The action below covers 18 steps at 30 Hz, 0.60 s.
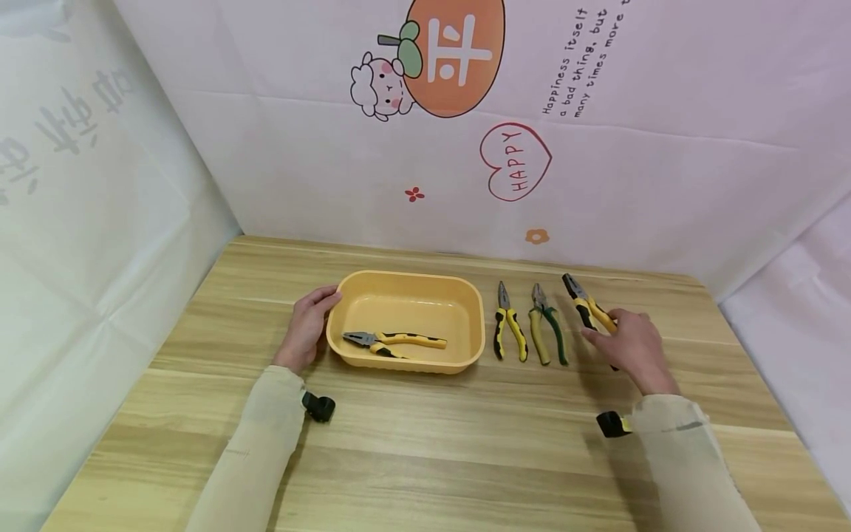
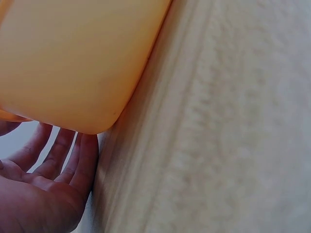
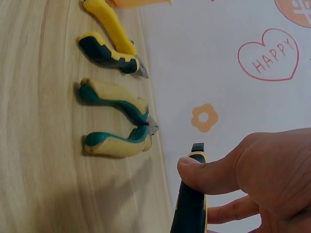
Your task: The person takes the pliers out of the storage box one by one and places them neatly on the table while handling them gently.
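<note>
In the head view my right hand [image 1: 634, 347] grips a pair of combination pliers [image 1: 577, 290] with yellow-and-black handles, their dark jaws pointing away from me. The right wrist view shows the thumb pressed along one black handle [image 3: 190, 206], with the pliers lifted off the table. At the left end of a yellow plastic bin [image 1: 405, 279], my left hand [image 1: 307, 325] touches the outer wall near the rim, its fingers [image 2: 87, 160] loosely extended. Another yellow-and-black pair of pliers [image 1: 412, 339] lies inside the bin.
Between bin and right hand lie long-nose pliers [image 1: 510, 332] with yellow-and-black handles and pliers with green-and-tan handles [image 1: 557, 336]. All rest on a wooden table [image 1: 452, 443]. A printed white cloth [image 1: 299, 170] hangs behind and at both sides.
</note>
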### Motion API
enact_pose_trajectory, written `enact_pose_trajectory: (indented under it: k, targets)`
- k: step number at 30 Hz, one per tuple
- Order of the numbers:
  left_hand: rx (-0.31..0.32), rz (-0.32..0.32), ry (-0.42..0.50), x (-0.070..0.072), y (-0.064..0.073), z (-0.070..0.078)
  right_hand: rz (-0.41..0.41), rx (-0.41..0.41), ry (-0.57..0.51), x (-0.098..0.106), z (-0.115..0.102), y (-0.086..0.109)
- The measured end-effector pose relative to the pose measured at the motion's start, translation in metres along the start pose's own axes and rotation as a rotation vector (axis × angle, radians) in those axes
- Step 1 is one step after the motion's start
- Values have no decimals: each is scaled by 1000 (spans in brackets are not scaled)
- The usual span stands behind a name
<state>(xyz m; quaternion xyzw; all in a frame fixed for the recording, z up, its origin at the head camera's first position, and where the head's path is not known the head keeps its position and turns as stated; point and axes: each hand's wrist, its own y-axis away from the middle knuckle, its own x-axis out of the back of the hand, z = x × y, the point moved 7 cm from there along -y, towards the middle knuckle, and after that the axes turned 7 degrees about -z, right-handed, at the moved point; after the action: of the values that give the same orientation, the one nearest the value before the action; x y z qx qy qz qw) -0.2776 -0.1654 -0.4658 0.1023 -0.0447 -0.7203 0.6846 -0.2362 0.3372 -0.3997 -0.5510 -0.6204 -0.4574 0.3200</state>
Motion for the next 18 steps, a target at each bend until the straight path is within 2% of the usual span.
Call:
enact_pose_trajectory:
  k: [13,18]
  targets:
    - [0,-1,-4,-1,1,1,-50,-55,-28,-9,14,-5]
    - [-2,-4,-3,-1,1,1,-44,-66,-29,-14,16,-8]
